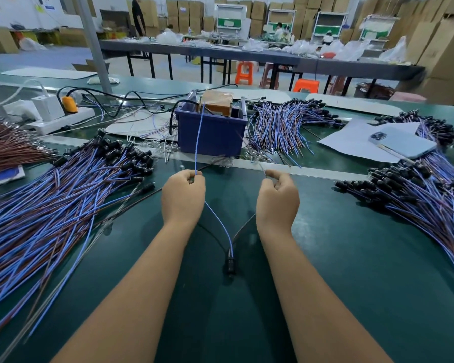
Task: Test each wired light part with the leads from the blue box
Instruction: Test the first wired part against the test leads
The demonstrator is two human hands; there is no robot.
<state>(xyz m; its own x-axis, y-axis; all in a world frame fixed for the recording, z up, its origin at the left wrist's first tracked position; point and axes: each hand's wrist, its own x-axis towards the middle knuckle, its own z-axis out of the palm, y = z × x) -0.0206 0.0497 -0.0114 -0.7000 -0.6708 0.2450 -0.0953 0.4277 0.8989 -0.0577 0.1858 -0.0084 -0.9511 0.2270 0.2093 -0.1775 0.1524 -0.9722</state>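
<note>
While boxes line the warehouse w/ long tables behind, left hand (183, 193) pinches a blue lead (197, 142) from the blue box (211, 133); right hand (277, 197) pinches a thin wire. Wired light part (230, 265) hangs btwn forearms over green bench (351, 258), wire heaps (50, 200) either side.

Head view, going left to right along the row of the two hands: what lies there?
Left pile of blue-wired parts → left hand pinching a blue lead → right hand pinching a thin wire → right pile of wired parts.
</note>
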